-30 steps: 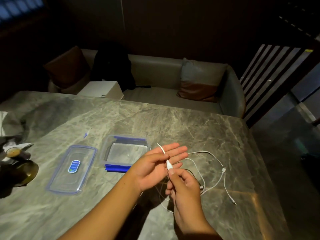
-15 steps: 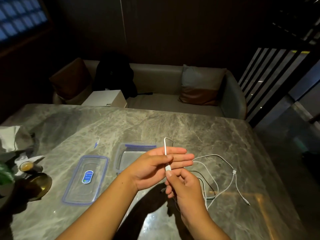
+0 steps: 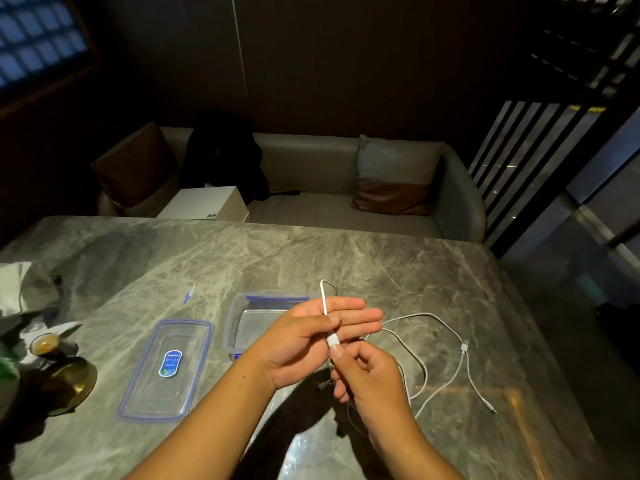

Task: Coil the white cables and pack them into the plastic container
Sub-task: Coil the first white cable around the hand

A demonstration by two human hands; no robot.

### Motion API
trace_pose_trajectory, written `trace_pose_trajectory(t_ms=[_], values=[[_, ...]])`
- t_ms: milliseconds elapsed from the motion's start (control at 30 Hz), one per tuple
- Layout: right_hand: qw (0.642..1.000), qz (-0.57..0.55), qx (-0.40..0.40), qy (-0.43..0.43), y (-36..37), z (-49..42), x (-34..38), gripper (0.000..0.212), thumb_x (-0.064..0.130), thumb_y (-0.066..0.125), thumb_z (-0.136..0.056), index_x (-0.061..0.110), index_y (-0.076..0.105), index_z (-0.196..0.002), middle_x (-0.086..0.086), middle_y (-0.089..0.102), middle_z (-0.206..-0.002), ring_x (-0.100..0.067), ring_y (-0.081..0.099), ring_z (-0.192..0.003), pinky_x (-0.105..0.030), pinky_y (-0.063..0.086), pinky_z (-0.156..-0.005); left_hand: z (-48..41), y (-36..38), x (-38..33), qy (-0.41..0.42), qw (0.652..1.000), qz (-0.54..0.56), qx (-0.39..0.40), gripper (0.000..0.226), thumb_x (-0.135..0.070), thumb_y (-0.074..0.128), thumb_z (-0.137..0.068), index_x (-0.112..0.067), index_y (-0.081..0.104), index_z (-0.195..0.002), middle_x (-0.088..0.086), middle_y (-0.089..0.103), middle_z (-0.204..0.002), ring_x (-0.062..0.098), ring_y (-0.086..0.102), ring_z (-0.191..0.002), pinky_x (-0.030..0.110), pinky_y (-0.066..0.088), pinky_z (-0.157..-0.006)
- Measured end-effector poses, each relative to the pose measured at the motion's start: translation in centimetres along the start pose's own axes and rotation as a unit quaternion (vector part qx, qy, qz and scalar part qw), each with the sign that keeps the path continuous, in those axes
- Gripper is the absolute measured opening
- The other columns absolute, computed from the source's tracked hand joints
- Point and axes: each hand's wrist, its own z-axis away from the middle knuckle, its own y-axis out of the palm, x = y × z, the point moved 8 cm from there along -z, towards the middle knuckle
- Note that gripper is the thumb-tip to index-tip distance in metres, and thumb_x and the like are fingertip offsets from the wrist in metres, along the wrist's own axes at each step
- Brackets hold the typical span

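Head view. Entry: cable coiling, opening turn; nothing packed so far.

- Left hand [image 3: 304, 341]: raised above the bench [image 3: 346, 258], fingers straight and together, pointing right. Grip: the thumb pins 1 strand of the white cable [image 3: 426, 314] against the fingers. A short bend of cable stands up above the index finger.
- Right hand [image 3: 372, 379]: just beside and below the left, fingers curled. Grip: thumb and forefinger pinch the cable at its white plug [image 3: 333, 340], which touches the left palm.
- White cable, remainder: trails off the hands to the right and lies in loose open curves on the bench, with a small junction piece and thin tail ends near the right edge. Whether this is 1 branched lead or several cannot be told.
- Plastic container [image 3: 232, 323]: open, on the bench behind the left hand, partly hidden by it. The part of the inside that shows holds no cable.
- Lid [image 3: 166, 370]: flat on the bench, left of the container, apart from it.

Step in hand, as judged: anchoring the plug end on the left fingers to begin the wraps.

Next move calls for: the left thumb keeping the plug end fixed while the right hand lets go of the plug, takes the slack and lays even turns round the fingers, drawing the loose run in without snagging the junction piece.
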Motion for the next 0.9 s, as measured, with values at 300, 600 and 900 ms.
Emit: trace_pose_trajectory(t_ms=[300, 600, 900], values=[[0.991, 0.074, -0.024, -0.110, -6.8, -4.3, 7.1, 0.016, 0.006, 0.061, -0.094, 0.013, 0.070, -0.082, -0.001, 0.068, -0.070, -0.016, 0.062, -0.066, -0.030, 0.052, -0.060, 0.4, -0.2, -1.2, -0.006, 0.999, -0.049, -0.014, 0.041, 0.007, 0.033, -0.097, 0.009, 0.047, -0.135, 0.033, 0.052, -0.137, 0.045, 0.049, -0.131, 0.058, 0.027, -0.116], [0.931, 0.232, 0.173, -0.222, -0.9, -7.1, 14.7, 0.021, 0.020, 0.057, -0.099, 0.012, 0.074, -0.108, 0.002, 0.075, -0.106, -0.007, 0.068, -0.101, -0.014, 0.050, -0.088, -0.5, 4.1, -0.9, -0.043, 0.994, -0.058, 0.080, 0.043, 0.005, 0.036, -0.096, 0.010, 0.044, -0.138, 0.038, 0.048, -0.138, 0.049, 0.049, -0.129, 0.053, 0.037, -0.112], [0.929, 0.199, 0.291, -0.117, 0.0, -8.5, 13.4, 0.044, 0.034, 0.060, -0.095, -0.007, 0.071, -0.089, -0.007, 0.072, -0.084, -0.010, 0.065, -0.079, -0.025, 0.052, -0.080, -1.1, 5.3, -1.4, -0.038, 0.991, -0.069, 0.104, 0.041, 0.006, 0.033, -0.097, 0.010, 0.046, -0.136, 0.037, 0.049, -0.138, 0.048, 0.049, -0.129, 0.052, 0.036, -0.113]])
